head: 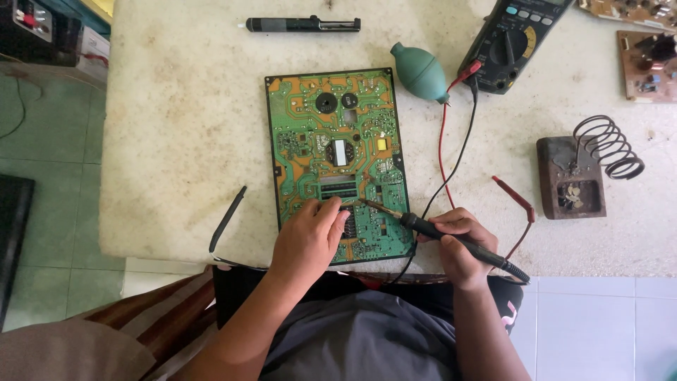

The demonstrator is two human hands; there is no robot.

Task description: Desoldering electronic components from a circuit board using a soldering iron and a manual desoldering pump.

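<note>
The soldering iron (462, 243) is gripped pen-fashion in the right hand (458, 243), its tip set on the lower part of the green circuit board (335, 155) lying flat on the white worktable (176, 141). The left hand (307, 236) is pressed fingers-down on the board's near edge (nothing visibly held); the board is best kept pinned and the tip steady. The brown stand's tray (575, 194) holds small dull scraps, unidentifiable.

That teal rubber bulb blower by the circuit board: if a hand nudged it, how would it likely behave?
The bulb blower looks rounded and pear-shaped, so it would probably roll or swing around its narrow nozzle rather than slide. It seems to be soft rubber, so likely squashy and light, and not fragile. It lies close to the red probe lead, so a push might shift that wire too.
</note>
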